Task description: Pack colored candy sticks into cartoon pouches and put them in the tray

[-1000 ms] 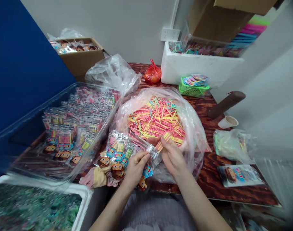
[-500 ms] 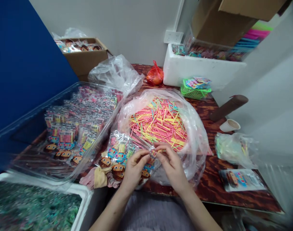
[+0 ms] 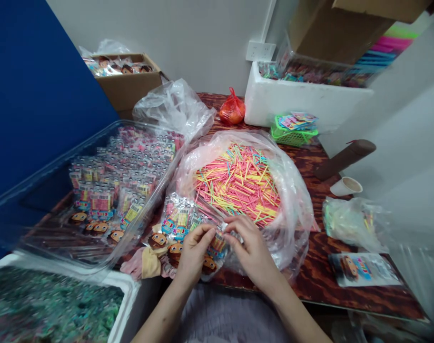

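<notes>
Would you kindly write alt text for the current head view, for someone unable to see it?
The wearer's left hand pinches a clear packet, the right hand at its edge, before an open bag of coloured sticks. Left is a clear bin of packets; right, a cup.

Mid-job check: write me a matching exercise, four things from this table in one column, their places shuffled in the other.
1. Thin coloured sticks
2. Red bag
3. Paper cup
4. Green basket

A. Beside the brown bottle
B. Under the printed pieces
C. Piled inside the big plastic bag
D. Just left of the white foam box

Pairs: 1-C, 2-D, 3-A, 4-B
</notes>
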The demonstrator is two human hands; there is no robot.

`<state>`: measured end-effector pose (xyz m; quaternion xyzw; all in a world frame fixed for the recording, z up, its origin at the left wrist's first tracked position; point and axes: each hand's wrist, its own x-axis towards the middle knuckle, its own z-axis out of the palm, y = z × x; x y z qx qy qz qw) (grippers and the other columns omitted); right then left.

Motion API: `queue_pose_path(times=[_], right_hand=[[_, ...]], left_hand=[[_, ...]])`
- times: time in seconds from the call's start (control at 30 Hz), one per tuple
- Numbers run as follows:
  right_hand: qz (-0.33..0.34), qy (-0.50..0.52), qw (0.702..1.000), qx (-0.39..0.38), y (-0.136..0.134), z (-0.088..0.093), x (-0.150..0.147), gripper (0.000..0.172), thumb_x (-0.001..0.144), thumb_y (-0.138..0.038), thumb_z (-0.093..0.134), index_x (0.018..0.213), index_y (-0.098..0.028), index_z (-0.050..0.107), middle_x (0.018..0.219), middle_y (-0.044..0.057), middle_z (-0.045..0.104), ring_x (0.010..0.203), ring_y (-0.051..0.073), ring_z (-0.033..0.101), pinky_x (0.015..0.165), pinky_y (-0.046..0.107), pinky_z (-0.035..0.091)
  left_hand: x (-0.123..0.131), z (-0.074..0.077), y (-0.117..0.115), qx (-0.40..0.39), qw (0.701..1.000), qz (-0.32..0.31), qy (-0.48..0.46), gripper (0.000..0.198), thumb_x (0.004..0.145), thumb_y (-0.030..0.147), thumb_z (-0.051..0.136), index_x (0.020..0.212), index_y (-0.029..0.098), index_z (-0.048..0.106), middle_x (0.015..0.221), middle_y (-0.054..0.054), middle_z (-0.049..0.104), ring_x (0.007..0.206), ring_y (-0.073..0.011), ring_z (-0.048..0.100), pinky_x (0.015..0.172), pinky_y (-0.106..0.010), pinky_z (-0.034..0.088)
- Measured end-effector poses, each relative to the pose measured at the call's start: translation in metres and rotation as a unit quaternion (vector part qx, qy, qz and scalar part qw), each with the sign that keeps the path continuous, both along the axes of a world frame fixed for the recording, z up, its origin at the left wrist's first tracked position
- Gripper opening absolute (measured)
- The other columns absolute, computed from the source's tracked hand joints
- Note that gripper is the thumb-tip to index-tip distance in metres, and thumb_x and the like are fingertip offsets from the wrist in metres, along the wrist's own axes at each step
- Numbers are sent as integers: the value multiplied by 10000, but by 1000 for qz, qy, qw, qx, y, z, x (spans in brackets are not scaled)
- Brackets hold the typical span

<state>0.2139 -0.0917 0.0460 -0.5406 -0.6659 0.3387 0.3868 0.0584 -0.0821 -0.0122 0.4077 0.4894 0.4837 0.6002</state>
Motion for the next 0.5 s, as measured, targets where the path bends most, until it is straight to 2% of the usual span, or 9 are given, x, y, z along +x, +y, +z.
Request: queue_pose_path(times=[0.07,0.13,0.2,0.27,0.33,0.37,0.43,0.5], right_hand=[[19,-7,1000,2,-1,2,-5,96,898,-162,567,864,-235,619,1048,50,635,1049,221,566,914,372,425],[7,-5,1000,17,-2,4,-10,143,907,-139,539,892,-236,642,1057,54,634,1049,215,566,910,365,424],[3,12,999,29,-2,6,-15,184,912,-136,529,922,-244,677,1073,55,632,1058,209,565,925,359,419],[43,63,997,12,-2,6,-17,202,923,-169,530,958,-262,706,1090,47,637,1060,202,574,933,346,424],[84,131,987,-26,2,1,-13,223,940,-219,520,1054,-285,700,1107,35,652,1057,196,589,921,333,438],[79,155,984,-40,6,-4,-9,235,946,-241,514,1101,-290,684,1105,32,662,1047,195,598,909,330,446],[15,142,989,-39,20,-16,4,239,949,-268,508,1129,-274,665,1064,36,680,1012,202,609,882,334,451],[-62,30,998,3,40,-30,22,210,947,-259,495,1029,-236,687,985,52,679,971,216,600,869,350,440]], left_hand=[[-4,1,-1,-3,1000,-13,-18,189,814,364,676,793,176,668,738,15,600,714,-120,534,687,-213,433],[-9,3,-2,-13,997,-49,-53,198,803,366,694,897,193,680,833,-6,639,794,-138,571,743,-229,452],[-15,7,-2,-28,992,-89,-81,301,761,367,737,1008,205,679,933,-33,665,858,-163,594,776,-252,469],[-20,11,-2,-45,990,-107,-79,324,725,368,767,985,192,689,897,-36,665,794,-155,595,712,-242,476],[-26,17,-2,-63,993,-86,-58,266,721,381,765,868,174,686,767,-5,627,658,-120,554,598,-211,446],[-29,20,-1,-70,994,-63,-47,261,724,393,759,829,170,673,719,10,601,608,-106,527,557,-201,423],[-38,25,3,-67,997,-3,-24,284,725,425,747,800,170,646,669,32,563,557,-90,486,523,-191,390],[-47,27,11,-41,998,52,24,306,745,463,716,802,176,626,635,46,534,538,-87,457,516,-190,368]])
